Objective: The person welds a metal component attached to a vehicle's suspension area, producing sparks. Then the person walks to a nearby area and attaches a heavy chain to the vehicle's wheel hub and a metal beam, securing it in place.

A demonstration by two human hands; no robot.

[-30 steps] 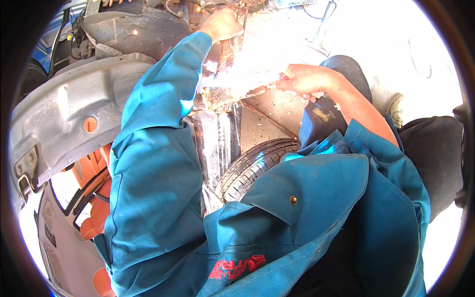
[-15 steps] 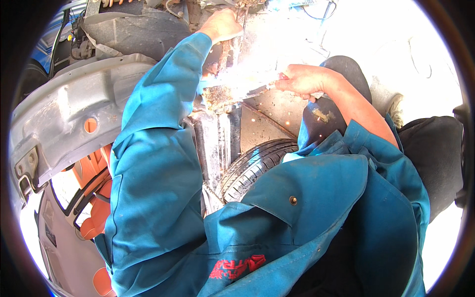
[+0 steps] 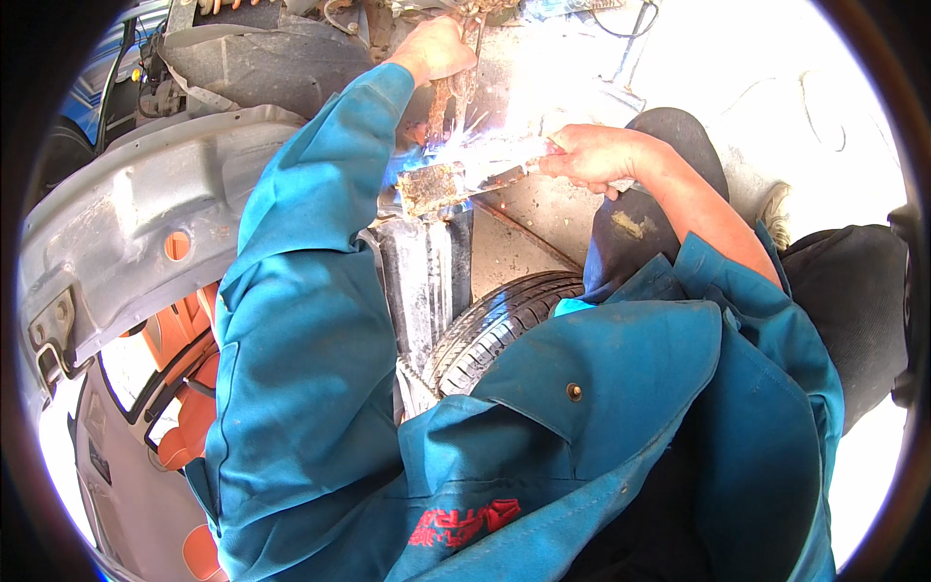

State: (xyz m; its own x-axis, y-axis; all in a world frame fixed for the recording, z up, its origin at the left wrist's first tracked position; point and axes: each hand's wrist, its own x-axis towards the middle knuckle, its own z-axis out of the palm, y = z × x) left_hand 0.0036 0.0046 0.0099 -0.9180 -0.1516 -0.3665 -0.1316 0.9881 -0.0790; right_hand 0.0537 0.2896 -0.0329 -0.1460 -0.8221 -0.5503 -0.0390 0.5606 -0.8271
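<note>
My left hand [image 3: 434, 53] is stretched out at the top, closed round a rusty metal bar [image 3: 472, 80] that runs down toward a bright welding arc [image 3: 456, 145]. Glare and sparks hide the exact spot where the arc meets the metal. Just below the arc is a rusty, flaking metal block [image 3: 430, 188], on the end of a scuffed metal beam [image 3: 419, 281]. My right hand [image 3: 592, 155] is closed on a welding tool [image 3: 551, 153] with a reddish part, pointing left into the arc; its front is washed out by the light.
A tyre [image 3: 504, 325] lies below the arc, beside the beam. At left is a grey car body panel [image 3: 155, 194], with orange seats [image 3: 189, 417] visible under it. A dark plastic liner [image 3: 272, 68] is at upper left. My bent knee [image 3: 669, 145] is under my right forearm.
The arc's glare has shrunk and turned bluer, so the rusty block and bar show more clearly. Scattered sparks below have gone. Both hands are almost where they were.
</note>
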